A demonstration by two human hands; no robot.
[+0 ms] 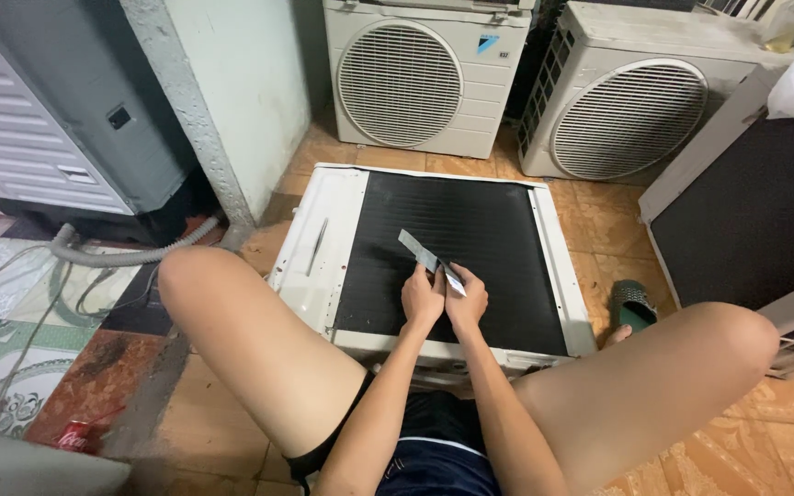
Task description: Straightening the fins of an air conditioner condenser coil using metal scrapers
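Both hands, left hand [422, 298] and right hand [467, 301], clamp one thin grey fin comb [429, 260] against the condenser coil [457, 253], where a tilted stroke could flatten fins.

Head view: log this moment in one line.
left hand: gripping fin comb | right hand: gripping same comb | comb on black coil of AC unit

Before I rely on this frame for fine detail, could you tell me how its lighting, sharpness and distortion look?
Head view: even, soft light, with no harsh glare on the dark coil panel; wide-angle stretch swells both knees at the edges; left hand, right hand and the thin grey comb-like tool look reasonably sharp, its far end slightly soft.
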